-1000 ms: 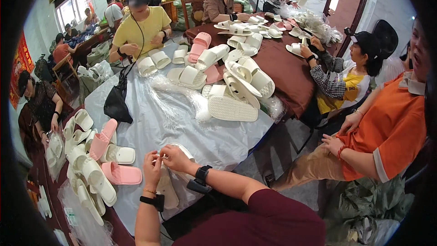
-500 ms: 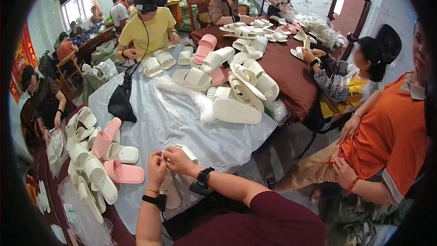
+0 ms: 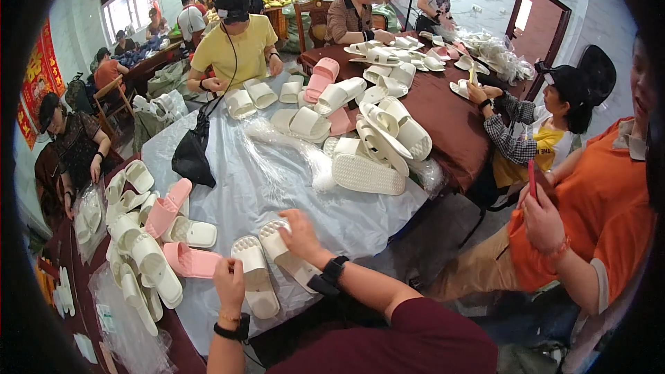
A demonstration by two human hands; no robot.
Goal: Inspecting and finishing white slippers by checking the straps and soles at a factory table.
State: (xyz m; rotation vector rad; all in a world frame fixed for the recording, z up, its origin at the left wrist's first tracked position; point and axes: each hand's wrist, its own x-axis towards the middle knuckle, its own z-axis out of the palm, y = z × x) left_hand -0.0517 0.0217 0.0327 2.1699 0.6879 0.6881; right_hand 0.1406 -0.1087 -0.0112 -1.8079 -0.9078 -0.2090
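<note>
Two white slide slippers lie side by side in front of me on the pale plastic sheet: a left slipper (image 3: 255, 273) and a right slipper (image 3: 285, 255). My left hand (image 3: 229, 284) is closed beside the left slipper, between it and a pink slipper (image 3: 190, 261); what its fingers hold, if anything, is hidden. Above the right slipper hovers my right hand (image 3: 303, 237), its fingers apart and slightly blurred, with nothing visible in them. I cannot tell whether it touches the slipper's strap.
A slipper pile (image 3: 142, 249) is at my left, near a clear plastic bag (image 3: 128, 325). Farther ahead lie clear strands (image 3: 267, 156), a black pouch (image 3: 194, 152) and more slippers (image 3: 377, 135). Co-workers sit around the tables; a person in orange (image 3: 582, 215) stands close on my right.
My hands were together over the slippers and have moved apart, the right one rightward, the left one down and left. The person in orange has raised a red phone-like object.
</note>
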